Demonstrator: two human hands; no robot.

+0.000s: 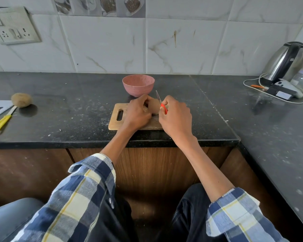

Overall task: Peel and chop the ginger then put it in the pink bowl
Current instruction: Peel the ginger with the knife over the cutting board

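Ginger (pixel 153 106) sitting over cutting board (pixel 116 122), left hand (pixel 137 114) gripping it. Right hand (pixel 175 117) clutching knife (pixel 160 102), blade angling up beside ginger. Pink bowl (pixel 138 85) waiting just behind board. Risk: blade slipping toward left fingers (pixel 145 100) on knobbly skin.

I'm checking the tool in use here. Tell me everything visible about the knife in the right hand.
The knife is small, with a bright orange-red handle and a short, narrow metal blade. The right hand grips the handle; the blade points up and away, toward the pink bowl, beside the ginger above the cutting board.
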